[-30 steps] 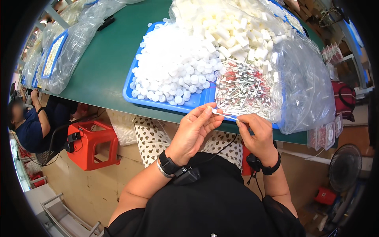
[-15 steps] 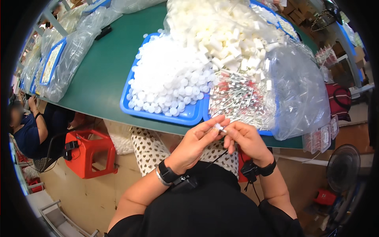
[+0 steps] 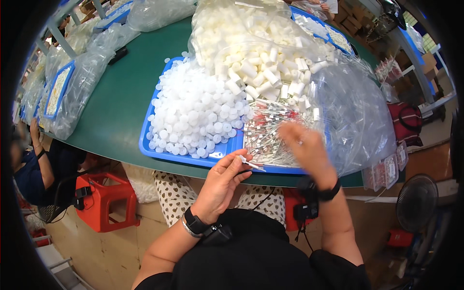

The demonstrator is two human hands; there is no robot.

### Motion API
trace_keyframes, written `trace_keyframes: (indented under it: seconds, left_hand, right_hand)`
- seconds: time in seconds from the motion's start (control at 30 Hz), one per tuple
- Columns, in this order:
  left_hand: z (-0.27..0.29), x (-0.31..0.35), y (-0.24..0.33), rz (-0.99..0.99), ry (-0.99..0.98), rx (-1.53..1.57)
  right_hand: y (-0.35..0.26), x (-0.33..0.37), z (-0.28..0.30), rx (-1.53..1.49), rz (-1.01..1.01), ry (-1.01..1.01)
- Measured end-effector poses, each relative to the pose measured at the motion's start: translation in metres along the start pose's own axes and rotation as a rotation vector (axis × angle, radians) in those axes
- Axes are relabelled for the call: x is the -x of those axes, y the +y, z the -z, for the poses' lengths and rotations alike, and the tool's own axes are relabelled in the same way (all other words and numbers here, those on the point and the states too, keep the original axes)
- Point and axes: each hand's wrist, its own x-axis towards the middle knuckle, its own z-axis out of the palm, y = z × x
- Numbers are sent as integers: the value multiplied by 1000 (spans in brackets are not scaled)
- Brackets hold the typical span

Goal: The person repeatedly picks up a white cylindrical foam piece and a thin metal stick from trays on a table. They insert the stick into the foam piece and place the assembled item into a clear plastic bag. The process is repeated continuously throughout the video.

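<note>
Near the table's front edge, my left hand (image 3: 221,181) pinches a thin white rod-like piece (image 3: 254,166) between thumb and fingers. My right hand (image 3: 308,149), smeared by motion, is over a heap of thin rods with white and red parts (image 3: 268,126); whether its fingers hold anything I cannot tell. That heap lies in the right compartment of a blue tray (image 3: 159,156). Translucent white plastic discs (image 3: 193,113) are piled in the left compartment. Behind the rods spill white foam-like cylinders (image 3: 261,72) from a large clear bag.
Clear plastic sheeting (image 3: 355,116) covers the right side of the green table (image 3: 116,106). More blue trays stand far left and far right. A red stool (image 3: 106,205) is at left, beside another seated person (image 3: 36,169). At right stands a fan (image 3: 416,203).
My hands, together half a second ago, are apart now. The right has moved up and forward over the rods. The left has shifted slightly left, holding the rod-like piece.
</note>
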Motion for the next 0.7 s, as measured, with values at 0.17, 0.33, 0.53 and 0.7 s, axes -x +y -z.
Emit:
trace_keyframes:
  seconds: [0.17,0.33,0.53,0.7]
  left_hand:
    - [-4,2,1,67,-61,71]
    - [-3,4,2,54,-56,54]
    - [-4,8,7,17,-77,-42]
    - [-13,13,5,13,-217,-110]
  right_hand:
    - [89,-51,20,567,-134,42]
    - [100,-56,15,556,-170,-4]
    - [35,-39,41,-32,-324,82]
    - [-36,30,19,-713,-364,-136]
